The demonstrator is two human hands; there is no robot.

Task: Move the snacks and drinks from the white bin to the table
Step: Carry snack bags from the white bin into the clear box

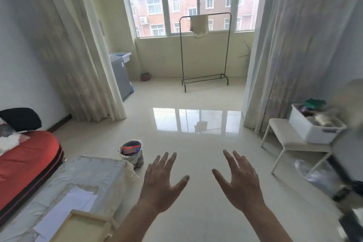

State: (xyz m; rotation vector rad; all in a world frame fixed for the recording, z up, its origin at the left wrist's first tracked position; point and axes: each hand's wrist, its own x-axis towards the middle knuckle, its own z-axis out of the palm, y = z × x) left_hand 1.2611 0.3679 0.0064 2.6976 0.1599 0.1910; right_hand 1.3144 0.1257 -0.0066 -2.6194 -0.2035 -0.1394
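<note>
Both hands are raised in front of the person, backs toward the camera, above the glossy floor. The left hand (163,184) is flat, with its fingers straight and spread and the thumb out, and it holds nothing. The right hand (240,182) is in the same condition, with its fingers spread and nothing gripped. The hands are apart from each other and well apart from the white bin (312,129), to its left and nearer the camera.

The table (94,175), covered by a pale cloth, lies far to the left of the white bin, at the lower left of the view. A wooden tray (78,228) and white paper sheets (78,200) rest on the cloth. A small bag-lined bucket (131,153) stands on the floor just beyond the table's far corner. A red mattress (29,159) lies further left again.

The white bin sits on a pale bench (284,133) at the right side of the room, near the foot of a curtain (290,45). A green packet (314,102) rises above the bin's far rim. The other contents are blurred and cannot be identified.

Beyond the white bin and to its left, a black clothes rack (205,51) stands below the window (182,4), with a pale towel (199,25) draped over its top rail.
</note>
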